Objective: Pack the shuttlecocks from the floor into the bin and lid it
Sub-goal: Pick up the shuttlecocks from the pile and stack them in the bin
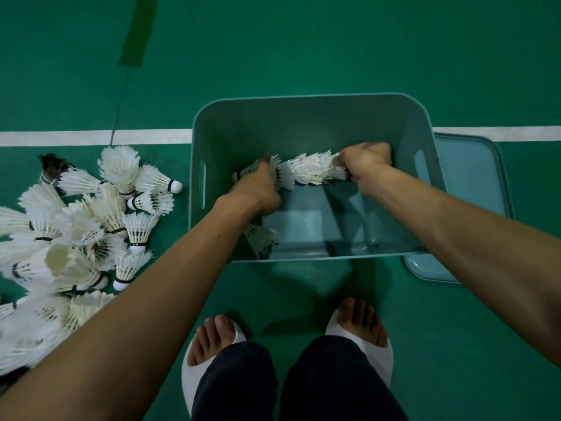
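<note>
Row of shuttlecocks [303,173] held inside the bin [303,98].
The spiky white row lies sideways, cork tip pointing left (left hand [258,192] squeezes that end, right hand [368,162] the other); the smooth bin has round corners.

I see two long bare arms [136,314], left hand [258,191] and right hand [367,162] bare too, dark blue trousers [236,387] on both legs, white open-toe slippers [382,358], toes [361,312] poking out in front.
</note>
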Demonstrator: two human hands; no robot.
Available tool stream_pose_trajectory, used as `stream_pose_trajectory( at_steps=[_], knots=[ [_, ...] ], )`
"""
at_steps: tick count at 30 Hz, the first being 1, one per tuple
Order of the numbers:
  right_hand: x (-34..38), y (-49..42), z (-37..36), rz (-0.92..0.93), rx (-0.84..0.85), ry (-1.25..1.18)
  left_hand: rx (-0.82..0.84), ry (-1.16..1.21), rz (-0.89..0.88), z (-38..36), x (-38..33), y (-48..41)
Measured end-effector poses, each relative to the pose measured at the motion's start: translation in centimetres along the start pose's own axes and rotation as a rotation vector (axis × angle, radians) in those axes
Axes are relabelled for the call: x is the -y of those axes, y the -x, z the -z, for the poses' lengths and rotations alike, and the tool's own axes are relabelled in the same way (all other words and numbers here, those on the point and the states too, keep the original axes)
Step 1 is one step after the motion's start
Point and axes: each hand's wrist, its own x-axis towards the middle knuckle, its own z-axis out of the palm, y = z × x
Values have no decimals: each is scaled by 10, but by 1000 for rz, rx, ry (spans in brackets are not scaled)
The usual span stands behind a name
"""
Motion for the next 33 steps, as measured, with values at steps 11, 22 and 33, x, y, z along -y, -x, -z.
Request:
stream_pose_trajectory(
  at_steps=[11, 22, 33],
  knots=[
    [2, 5, 10, 58, 60, 153, -78, -182, -13, 13, -23, 32],
    [4, 33, 34, 337, -38, 317, 337, -401, -35, -7, -4, 10],
    [30, 84, 57, 752, 123, 427, 230, -188, -45, 9, -3, 20]
  ],
)
